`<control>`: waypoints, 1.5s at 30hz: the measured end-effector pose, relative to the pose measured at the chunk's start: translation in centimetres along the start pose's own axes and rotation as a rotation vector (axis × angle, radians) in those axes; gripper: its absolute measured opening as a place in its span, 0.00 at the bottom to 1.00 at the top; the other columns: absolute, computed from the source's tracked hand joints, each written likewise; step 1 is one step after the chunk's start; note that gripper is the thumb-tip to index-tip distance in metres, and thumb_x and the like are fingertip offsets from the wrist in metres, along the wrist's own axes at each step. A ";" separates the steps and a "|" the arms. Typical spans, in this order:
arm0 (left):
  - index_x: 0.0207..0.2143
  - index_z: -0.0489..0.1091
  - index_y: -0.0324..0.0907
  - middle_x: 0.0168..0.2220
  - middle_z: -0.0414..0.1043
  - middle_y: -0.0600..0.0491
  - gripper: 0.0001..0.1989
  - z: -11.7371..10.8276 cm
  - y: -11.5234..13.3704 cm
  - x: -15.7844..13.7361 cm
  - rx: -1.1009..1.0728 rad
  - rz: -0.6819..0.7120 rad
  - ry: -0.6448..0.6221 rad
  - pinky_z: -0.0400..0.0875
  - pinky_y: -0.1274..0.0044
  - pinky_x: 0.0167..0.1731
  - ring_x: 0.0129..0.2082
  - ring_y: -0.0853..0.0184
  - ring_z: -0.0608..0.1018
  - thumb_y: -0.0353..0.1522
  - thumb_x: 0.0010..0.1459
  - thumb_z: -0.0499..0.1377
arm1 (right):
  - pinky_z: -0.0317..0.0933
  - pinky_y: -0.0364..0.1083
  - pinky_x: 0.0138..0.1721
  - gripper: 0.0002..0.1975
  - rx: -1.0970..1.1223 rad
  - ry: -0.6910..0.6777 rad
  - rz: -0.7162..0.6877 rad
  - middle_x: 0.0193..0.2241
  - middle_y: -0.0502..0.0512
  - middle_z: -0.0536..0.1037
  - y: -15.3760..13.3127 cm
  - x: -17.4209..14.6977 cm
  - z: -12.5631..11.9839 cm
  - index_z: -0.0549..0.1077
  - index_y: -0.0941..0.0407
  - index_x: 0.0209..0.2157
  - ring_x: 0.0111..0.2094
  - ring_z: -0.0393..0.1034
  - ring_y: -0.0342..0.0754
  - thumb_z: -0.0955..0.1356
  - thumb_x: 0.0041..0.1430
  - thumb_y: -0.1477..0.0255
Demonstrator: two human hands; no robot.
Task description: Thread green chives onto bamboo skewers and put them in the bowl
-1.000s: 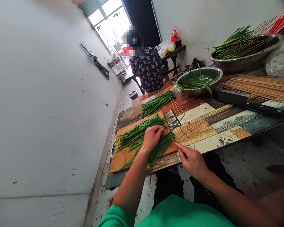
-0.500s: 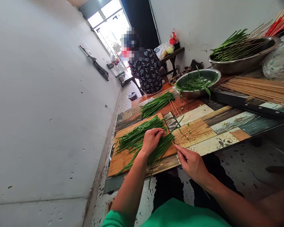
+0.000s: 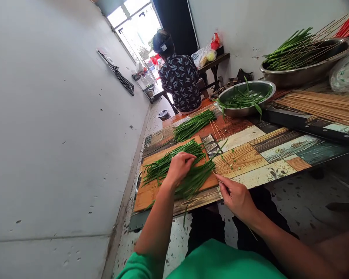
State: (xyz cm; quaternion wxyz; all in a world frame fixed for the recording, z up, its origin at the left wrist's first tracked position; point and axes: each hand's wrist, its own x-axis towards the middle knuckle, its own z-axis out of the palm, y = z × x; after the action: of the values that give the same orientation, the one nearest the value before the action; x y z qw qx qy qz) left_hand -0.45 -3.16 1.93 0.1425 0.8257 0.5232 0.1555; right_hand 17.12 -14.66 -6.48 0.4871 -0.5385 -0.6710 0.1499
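My right hand (image 3: 235, 195) pinches a thin bamboo skewer (image 3: 252, 233), whose tail sticks out below the wrist. Its front end meets the cut ends of a bunch of garlic chives (image 3: 199, 178), which hangs partly over the front edge of a wooden cutting board (image 3: 145, 199). Over the board, between that bunch and a bigger pile of chives (image 3: 163, 164), is my left hand (image 3: 180, 166). Its fingers are curled and closed near the pile; whatever they pinch is hidden. Another bundle of chives (image 3: 194, 126) lies behind the board.
A metal bowl of chives (image 3: 244, 110), a black-handled knife (image 3: 317, 130) and loose skewers (image 3: 325, 104) lie to the right. Behind them is a large basin (image 3: 296, 79) of skewered greens. A few skewers (image 3: 216, 130) rest beyond the board. A person (image 3: 182, 83) sits with their back turned.
My left hand has drawn back leftward from the cut ends of the chives. The right hand keeps its hold on the skewer. The view has shifted slightly.
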 end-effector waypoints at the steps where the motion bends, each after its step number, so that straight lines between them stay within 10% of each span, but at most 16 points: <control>1: 0.36 0.78 0.42 0.35 0.76 0.50 0.10 0.0 -0.3 0.3 0.072 -0.050 0.023 0.67 0.75 0.41 0.37 0.65 0.75 0.31 0.56 0.57 | 0.71 0.42 0.32 0.17 -0.003 -0.003 -0.002 0.38 0.59 0.81 0.0 0.0 0.0 0.74 0.62 0.47 0.33 0.78 0.48 0.60 0.59 0.76; 7: 0.35 0.77 0.43 0.32 0.74 0.51 0.08 1.5 -0.7 1.3 0.228 -0.073 -0.003 0.66 0.74 0.38 0.34 0.65 0.74 0.34 0.53 0.61 | 0.71 0.43 0.32 0.17 -0.022 -0.001 -0.017 0.38 0.60 0.80 0.2 0.0 0.0 0.74 0.63 0.46 0.34 0.78 0.50 0.60 0.59 0.75; 21: 0.32 0.77 0.39 0.26 0.76 0.55 0.09 1.4 0.6 1.0 -0.143 -0.142 0.057 0.63 0.80 0.29 0.26 0.72 0.73 0.32 0.55 0.58 | 0.70 0.42 0.31 0.17 -0.010 -0.010 0.009 0.37 0.58 0.81 0.1 0.1 0.0 0.74 0.62 0.46 0.32 0.77 0.48 0.60 0.60 0.75; 45: 0.36 0.77 0.42 0.33 0.79 0.54 0.09 2.3 0.6 0.8 -0.166 -0.082 0.060 0.68 0.79 0.36 0.33 0.69 0.77 0.32 0.55 0.58 | 0.71 0.44 0.37 0.17 -0.006 -0.019 0.002 0.41 0.59 0.80 0.1 0.0 -0.1 0.74 0.60 0.47 0.37 0.77 0.49 0.60 0.60 0.75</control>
State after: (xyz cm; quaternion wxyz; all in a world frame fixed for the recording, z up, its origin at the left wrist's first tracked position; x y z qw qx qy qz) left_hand 1.29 -2.83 0.13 0.2007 0.7839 0.5460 0.2171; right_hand 17.26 -14.61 -6.50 0.4788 -0.5392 -0.6757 0.1534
